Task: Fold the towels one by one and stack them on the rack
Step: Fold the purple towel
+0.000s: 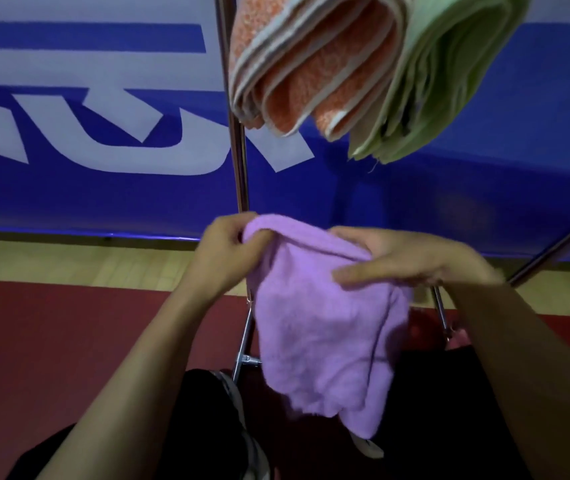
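Note:
A purple towel [318,327] hangs folded in front of me, doubled over at its top edge. My left hand [221,251] pinches its upper left corner. My right hand [404,258] lies over its upper right part, fingers stretched leftward across the cloth with the thumb behind it. Above, on the metal rack [238,161], a folded orange towel with white edging [311,67] rests beside a folded light green towel [446,81]; both overhang the rack's shelf, which is mostly hidden by them.
A blue and white banner [103,133] runs behind the rack. Chrome rack legs [245,344] and a slanted bar [560,244] stand just beyond the towel. Wooden floor and a red mat [68,341] lie below; my dark trousers and a shoe [238,410] are at the bottom.

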`<state>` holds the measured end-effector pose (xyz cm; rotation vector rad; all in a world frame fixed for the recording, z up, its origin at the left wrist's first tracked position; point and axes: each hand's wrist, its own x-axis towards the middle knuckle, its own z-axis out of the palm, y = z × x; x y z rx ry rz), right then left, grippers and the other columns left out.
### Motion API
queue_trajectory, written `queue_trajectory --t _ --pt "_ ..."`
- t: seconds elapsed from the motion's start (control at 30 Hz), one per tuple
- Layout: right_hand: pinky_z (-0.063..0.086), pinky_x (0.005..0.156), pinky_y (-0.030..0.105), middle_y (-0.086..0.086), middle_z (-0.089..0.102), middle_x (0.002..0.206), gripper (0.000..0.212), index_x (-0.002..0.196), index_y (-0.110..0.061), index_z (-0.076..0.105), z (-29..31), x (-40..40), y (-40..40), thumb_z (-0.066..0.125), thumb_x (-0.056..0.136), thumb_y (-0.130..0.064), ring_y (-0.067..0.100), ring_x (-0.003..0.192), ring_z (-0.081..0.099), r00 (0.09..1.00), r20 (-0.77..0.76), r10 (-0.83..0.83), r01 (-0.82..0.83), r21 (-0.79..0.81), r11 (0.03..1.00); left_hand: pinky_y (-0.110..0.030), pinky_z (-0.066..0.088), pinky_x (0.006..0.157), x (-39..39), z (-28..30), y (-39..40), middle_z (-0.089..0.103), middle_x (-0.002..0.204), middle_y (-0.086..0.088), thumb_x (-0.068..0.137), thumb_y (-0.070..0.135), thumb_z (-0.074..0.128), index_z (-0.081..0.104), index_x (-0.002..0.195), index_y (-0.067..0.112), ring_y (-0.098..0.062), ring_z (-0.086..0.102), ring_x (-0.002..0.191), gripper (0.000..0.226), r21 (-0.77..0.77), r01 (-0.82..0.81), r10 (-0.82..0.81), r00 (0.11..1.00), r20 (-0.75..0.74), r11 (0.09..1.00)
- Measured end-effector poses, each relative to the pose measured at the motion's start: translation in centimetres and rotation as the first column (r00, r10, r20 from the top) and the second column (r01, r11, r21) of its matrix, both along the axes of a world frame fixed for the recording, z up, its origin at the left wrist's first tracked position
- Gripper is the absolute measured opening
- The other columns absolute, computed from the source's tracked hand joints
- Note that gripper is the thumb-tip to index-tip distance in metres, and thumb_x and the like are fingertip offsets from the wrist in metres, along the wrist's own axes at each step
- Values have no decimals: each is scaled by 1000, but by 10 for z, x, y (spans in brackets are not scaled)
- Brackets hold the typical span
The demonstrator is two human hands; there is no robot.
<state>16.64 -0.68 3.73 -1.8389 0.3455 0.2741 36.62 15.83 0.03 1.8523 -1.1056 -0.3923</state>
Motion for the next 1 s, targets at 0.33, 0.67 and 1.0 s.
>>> queue_trajectory --t 0.33,0.67,1.0 --pt "55 80 33 0 76 88 37 90 -19 75 -42 -40 -64 70 87 -55 23 84 71 806 -530 -264 -214 -676 705 -35 39 55 44 2 25 58 69 -24 89 38 63 58 72 3 -18 40 64 39 24 -371 362 917 168 929" --pt "45 55 27 3 71 93 18 97 -20 73 -81 -52 -92 66 88 -34 18 74 64 737 -542 -403 -164 -722 672 -43 47 87 38 -1 26 60 116 -20 110 48 27 57 109 12 -33 59 106 47 481 -302 329 944 31 823" --pt "47 54 23 7 64 82 5 79 -12 65 -83 -47 -89 60 81 -10 24 74 60 668 -583 -462 -232 -753 615 -34 46 75 40 -15 9 57 85 -10 102 38 40 54 94 9 -17 61 85 33 322 -589 664 568 -486 741"
